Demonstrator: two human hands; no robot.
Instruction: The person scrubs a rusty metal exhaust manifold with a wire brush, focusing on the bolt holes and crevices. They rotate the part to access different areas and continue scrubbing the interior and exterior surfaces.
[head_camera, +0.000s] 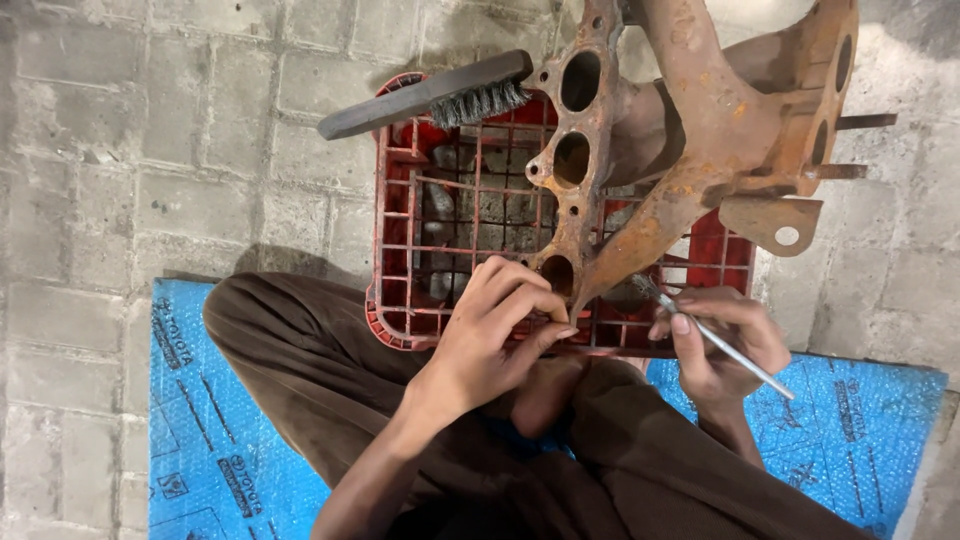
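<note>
A rusty cast metal manifold (700, 110) with several round ports lies across a red plastic crate (400, 290). My left hand (495, 325) grips the near end of its flange, fingers curled around the lowest port. My right hand (720, 345) holds a thin metal-handled brush (715, 340), its bristle tip touching the manifold's lower edge. A wire brush with a dark handle (430, 95) rests on the crate's far rim, bristles down.
The crate stands on grey paving stones (150, 150). I sit cross-legged in brown trousers (300, 360) on a blue bubble-wrap sheet (200, 460) that extends to both sides. Two rusty studs (865, 122) stick out of the manifold at right.
</note>
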